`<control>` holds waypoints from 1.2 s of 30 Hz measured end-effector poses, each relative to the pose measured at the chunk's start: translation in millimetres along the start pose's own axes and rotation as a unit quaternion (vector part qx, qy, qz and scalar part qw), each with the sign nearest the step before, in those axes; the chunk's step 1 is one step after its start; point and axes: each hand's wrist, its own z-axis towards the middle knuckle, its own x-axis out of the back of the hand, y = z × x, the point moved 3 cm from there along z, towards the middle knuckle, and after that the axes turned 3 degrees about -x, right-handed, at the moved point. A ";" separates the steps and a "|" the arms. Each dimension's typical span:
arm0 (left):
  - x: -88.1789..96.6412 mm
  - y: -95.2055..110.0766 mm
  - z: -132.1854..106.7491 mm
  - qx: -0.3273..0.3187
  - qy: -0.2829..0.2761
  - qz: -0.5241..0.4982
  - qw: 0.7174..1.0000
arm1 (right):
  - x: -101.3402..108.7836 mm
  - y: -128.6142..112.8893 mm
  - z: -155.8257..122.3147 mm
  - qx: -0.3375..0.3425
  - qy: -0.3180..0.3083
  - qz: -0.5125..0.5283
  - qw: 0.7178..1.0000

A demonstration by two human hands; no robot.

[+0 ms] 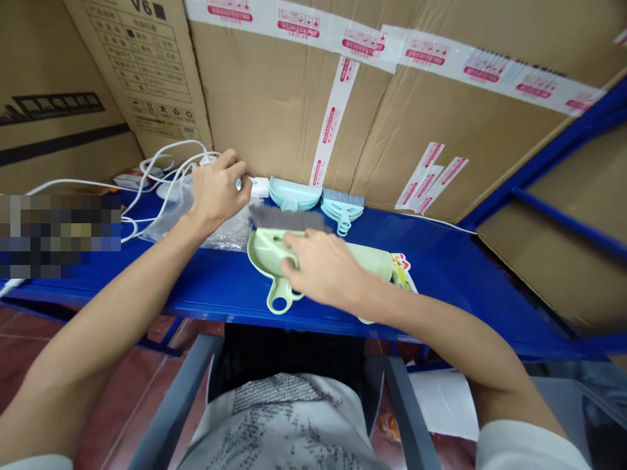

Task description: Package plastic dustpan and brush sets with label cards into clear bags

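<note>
My right hand (pixel 321 264) is closed on a pale green hand brush (pixel 272 243), whose grey bristles (pixel 289 219) point away from me and look blurred. Under the brush lies a pale green dustpan (pixel 262 261), its ring handle toward the table's near edge. My left hand (pixel 218 189) hovers over a clear plastic bag (pixel 225 228), fingers loosely bent and thumb apart, with nothing visible in it. Another pale green piece (pixel 369 258) lies partly behind my right hand and wrist, beside a colourful label (pixel 402 271).
Light blue dustpans (pixel 294 194) and a light blue brush set (pixel 343 210) stand against the cardboard wall (pixel 274 98). White cables (pixel 161 156) tangle at the left of the blue table (pixel 441 261). A blue metal frame (pixel 563 241) bounds the right side.
</note>
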 end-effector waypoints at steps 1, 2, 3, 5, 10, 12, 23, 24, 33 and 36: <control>0.4 1.1 -0.4 0.017 0.012 0.011 1.000 | -7.5 -9.5 -1.1 0.017 -0.017 -0.001 1.000; 0.1 2.7 -0.8 0.026 0.020 0.019 0.999 | -13.8 -15.7 -0.9 0.027 -0.030 0.000 0.999; -0.8 4.3 -0.9 0.029 0.024 0.024 0.999 | -18.5 -19.0 -0.1 0.033 -0.039 0.003 0.999; -3.3 6.4 0.1 0.023 0.024 0.026 0.999 | -20.6 -18.6 1.3 0.039 -0.043 0.008 0.998; 5.2 12.1 5.5 0.003 0.012 -0.023 1.000 | 5.1 18.7 -16.0 -0.016 0.028 0.010 0.999; 19.2 27.0 -2.2 -0.040 -0.028 -0.101 0.994 | 13.1 46.1 -34.1 -0.072 0.055 0.001 0.996; 45.6 100.6 -124.7 -0.226 -0.271 -0.155 0.923 | -30.5 108.9 -92.2 -0.084 0.064 0.072 0.992; 41.5 100.1 -124.4 -0.224 -0.276 -0.153 0.922 | -29.6 106.6 -92.5 -0.067 0.073 0.086 0.991; 36.2 98.8 -124.0 -0.266 -0.230 -0.135 0.926 | -32.1 121.6 -126.0 0.083 0.168 0.101 0.977; 35.8 100.9 -125.2 -0.275 -0.210 -0.123 0.930 | -40.2 132.2 -122.8 0.133 0.137 0.012 0.981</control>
